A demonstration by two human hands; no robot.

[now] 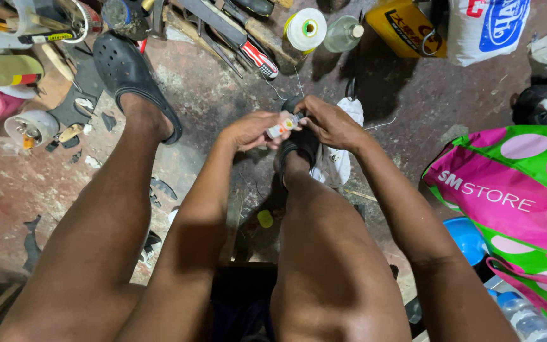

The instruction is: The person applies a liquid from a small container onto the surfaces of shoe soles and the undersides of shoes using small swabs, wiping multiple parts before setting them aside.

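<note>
Head view looks down between the person's knees at a stained concrete floor point(223, 101). At centre frame, both hands meet over the right foot: the left hand point(248, 130) is closed round a small tube point(283, 125) with a white body and orange marking, and the right hand point(330, 123) pinches its upper end, fingers curled at the cap. The step in hand looks like opening or readying the tube, likely glue. A white shoe point(340, 158) lies on the floor just beside the right foot, under the right wrist. A spool of white thread point(306, 28) sits at upper centre. Next, the cap end probably needs a firm twist while the left hand holds the body steady.
</note>
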